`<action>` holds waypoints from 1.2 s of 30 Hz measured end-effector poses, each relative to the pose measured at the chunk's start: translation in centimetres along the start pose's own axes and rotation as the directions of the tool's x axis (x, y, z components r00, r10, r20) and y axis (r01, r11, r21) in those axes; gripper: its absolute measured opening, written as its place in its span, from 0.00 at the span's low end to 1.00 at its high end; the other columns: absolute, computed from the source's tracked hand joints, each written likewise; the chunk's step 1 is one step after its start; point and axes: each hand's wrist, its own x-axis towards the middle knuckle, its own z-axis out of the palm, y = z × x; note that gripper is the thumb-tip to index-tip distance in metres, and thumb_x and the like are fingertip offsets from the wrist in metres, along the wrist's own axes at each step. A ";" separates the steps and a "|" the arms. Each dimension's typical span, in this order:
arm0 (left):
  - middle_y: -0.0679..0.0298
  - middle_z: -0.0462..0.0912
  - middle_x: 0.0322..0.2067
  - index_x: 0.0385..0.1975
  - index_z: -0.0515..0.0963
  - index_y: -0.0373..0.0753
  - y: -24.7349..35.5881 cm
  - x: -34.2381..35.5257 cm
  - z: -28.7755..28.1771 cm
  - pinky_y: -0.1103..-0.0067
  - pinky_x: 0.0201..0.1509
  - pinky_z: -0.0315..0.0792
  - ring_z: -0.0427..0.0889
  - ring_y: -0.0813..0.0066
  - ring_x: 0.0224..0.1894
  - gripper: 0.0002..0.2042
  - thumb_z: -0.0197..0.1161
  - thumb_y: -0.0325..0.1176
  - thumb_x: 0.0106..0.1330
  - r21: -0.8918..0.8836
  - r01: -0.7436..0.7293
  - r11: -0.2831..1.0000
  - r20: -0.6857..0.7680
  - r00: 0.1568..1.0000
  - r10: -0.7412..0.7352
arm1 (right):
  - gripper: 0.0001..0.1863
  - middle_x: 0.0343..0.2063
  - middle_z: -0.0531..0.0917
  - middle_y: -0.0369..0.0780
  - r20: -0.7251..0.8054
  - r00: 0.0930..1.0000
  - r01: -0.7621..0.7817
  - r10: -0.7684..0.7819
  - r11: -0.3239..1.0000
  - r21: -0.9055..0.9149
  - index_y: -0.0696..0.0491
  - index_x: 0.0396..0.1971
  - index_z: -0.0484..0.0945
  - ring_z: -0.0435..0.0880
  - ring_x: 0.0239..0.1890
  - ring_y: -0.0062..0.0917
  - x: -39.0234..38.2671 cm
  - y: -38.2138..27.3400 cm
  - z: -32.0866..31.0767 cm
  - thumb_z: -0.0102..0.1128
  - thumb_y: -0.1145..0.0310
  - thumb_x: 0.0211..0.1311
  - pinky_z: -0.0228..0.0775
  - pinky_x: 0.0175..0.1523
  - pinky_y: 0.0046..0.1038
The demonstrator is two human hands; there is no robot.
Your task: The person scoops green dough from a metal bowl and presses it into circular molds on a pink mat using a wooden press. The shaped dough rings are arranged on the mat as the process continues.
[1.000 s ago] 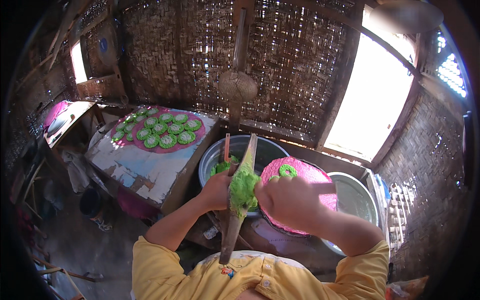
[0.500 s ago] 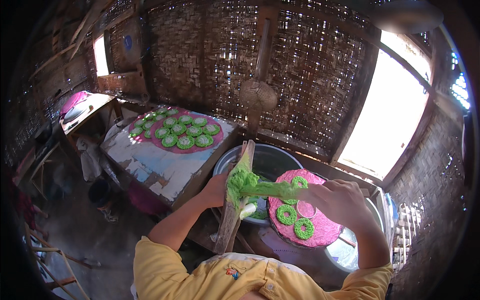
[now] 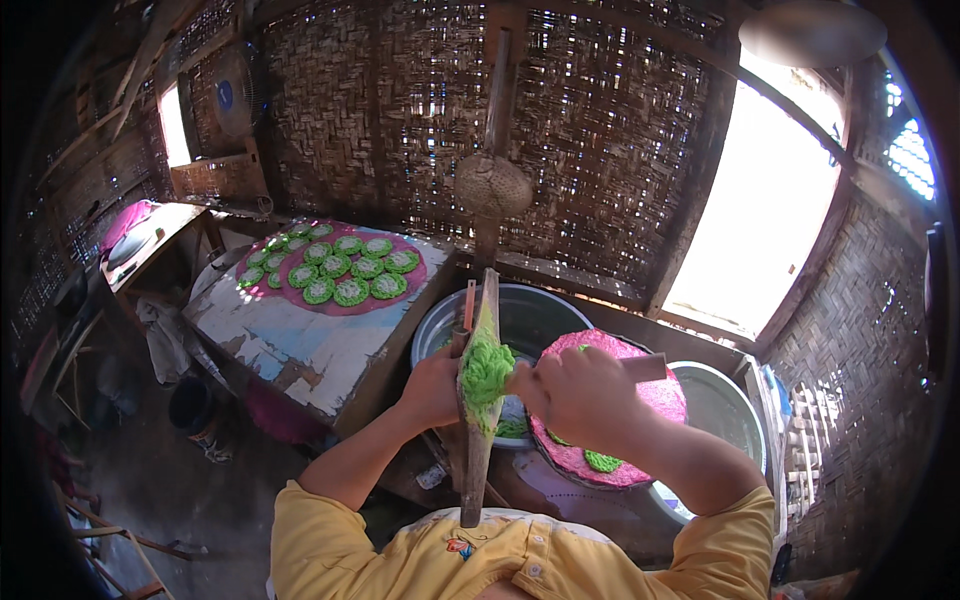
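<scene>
My left hand (image 3: 432,388) is closed round the edge of a long narrow wooden board (image 3: 477,470), which stands upright in front of me. A lump of bright green dough (image 3: 487,372) sticks to the board's middle. My right hand (image 3: 585,395) grips a wooden stick (image 3: 645,368), whose handle juts out to the right; its other end meets the dough. Below that hand lies a round pink mat (image 3: 657,405) with green dough rings, one ring (image 3: 603,461) showing at the near edge and others mostly hidden by the hand.
A large metal basin (image 3: 545,310) sits behind the board, with green bits in it. Another basin (image 3: 715,400) stands at right. On a worn table (image 3: 350,350) at left, several green and white rounds (image 3: 350,290) lie on pink cloth. A woven bamboo wall (image 3: 400,120) closes the back.
My right hand has moved left and down, bringing the stick's dough-coated end against the board. The board has turned more upright, and the dough is now a rounder lump.
</scene>
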 end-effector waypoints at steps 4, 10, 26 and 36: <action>0.56 0.79 0.40 0.41 0.77 0.45 -1.7 -0.3 -1.6 0.68 0.44 0.73 0.78 0.57 0.42 0.21 0.65 0.45 0.47 0.039 -0.010 0.999 0.078 0.997 0.007 | 0.06 0.18 0.74 0.34 -0.035 0.997 0.065 -0.064 0.997 0.037 0.51 0.32 0.74 0.77 0.24 0.22 1.2 -0.2 -0.7 0.52 0.66 0.56 0.65 0.26 0.23; 0.58 0.80 0.37 0.42 0.75 0.39 -5.6 -0.8 -3.7 0.72 0.44 0.72 0.79 0.64 0.39 0.24 0.70 0.42 0.45 -0.030 -0.098 0.995 0.045 0.994 0.099 | 0.08 0.14 0.70 0.29 -0.178 0.943 -0.284 0.281 0.959 0.004 0.43 0.29 0.78 0.70 0.14 0.20 -0.3 3.3 -3.8 0.63 0.59 0.49 0.62 0.19 0.24; 0.55 0.76 0.44 0.40 0.79 0.51 -2.9 0.6 -2.0 0.69 0.48 0.72 0.77 0.57 0.43 0.21 0.65 0.49 0.45 0.042 -0.012 0.999 0.085 0.996 0.008 | 0.11 0.20 0.78 0.37 0.449 0.868 -0.362 0.213 0.890 0.278 0.48 0.27 0.75 0.80 0.24 0.28 2.1 4.0 -0.3 0.55 0.56 0.57 0.69 0.25 0.31; 0.53 0.78 0.42 0.46 0.73 0.39 -6.4 0.1 -3.4 0.69 0.46 0.71 0.77 0.54 0.43 0.26 0.66 0.44 0.47 -0.239 -0.062 0.969 0.186 0.977 0.109 | 0.07 0.18 0.74 0.33 -0.167 0.955 0.207 -0.245 0.954 -0.215 0.49 0.20 0.72 0.71 0.20 0.18 4.1 -0.4 -0.9 0.55 0.66 0.54 0.60 0.27 0.21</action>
